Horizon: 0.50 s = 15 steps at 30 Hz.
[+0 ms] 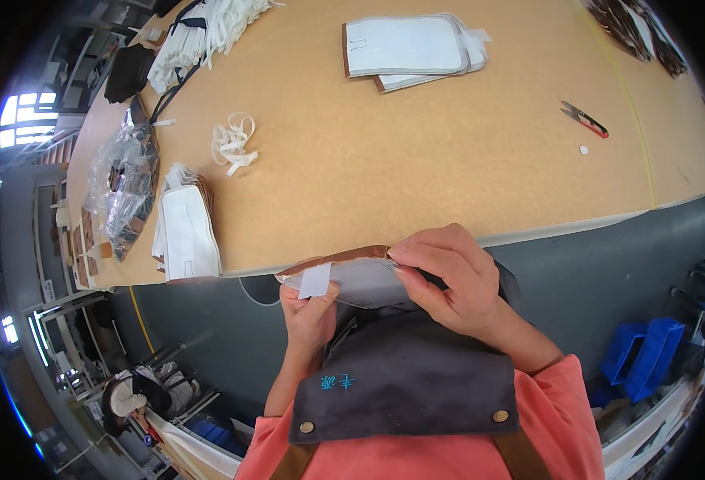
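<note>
One flat brown-edged piece (352, 276) is being worked at chest height, off the surface (416, 176): left hand (311, 316) pinching its small white tab (315, 282), right hand (448, 276) gripping its edge. Two stacks (412, 50) (186, 232) are lying by, whether finished or waiting I cannot tell.

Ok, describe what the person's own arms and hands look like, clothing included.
Both hands are bare: no gloves, rings or watch visible on the left hand or right hand. Coral-pink sleeves end around the elbows, leaving the forearms uncovered. A dark grey apron with round metal snaps and brown straps hangs between the arms.
</note>
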### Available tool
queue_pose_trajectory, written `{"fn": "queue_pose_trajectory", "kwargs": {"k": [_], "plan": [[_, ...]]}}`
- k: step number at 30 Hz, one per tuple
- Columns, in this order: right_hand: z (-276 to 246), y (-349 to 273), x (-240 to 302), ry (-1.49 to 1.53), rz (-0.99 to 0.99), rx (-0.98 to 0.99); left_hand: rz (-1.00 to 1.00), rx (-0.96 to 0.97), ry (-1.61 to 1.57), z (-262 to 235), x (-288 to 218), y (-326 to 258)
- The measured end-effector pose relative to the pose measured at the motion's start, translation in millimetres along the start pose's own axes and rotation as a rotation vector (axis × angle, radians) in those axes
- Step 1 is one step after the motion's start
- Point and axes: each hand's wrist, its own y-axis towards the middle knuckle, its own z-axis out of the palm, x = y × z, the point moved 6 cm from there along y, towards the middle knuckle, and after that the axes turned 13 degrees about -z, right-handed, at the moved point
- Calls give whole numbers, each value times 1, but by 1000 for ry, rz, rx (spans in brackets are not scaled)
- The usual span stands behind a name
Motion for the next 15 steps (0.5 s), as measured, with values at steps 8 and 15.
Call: {"fn": "queue_pose_trajectory", "kwargs": {"k": [8, 15], "plan": [[-3, 5, 2, -155, -191, 29, -7, 36, -10, 4, 2, 2], [0, 4, -5, -66, -126, -30, -72, 121, 38, 14, 3, 5]]}}
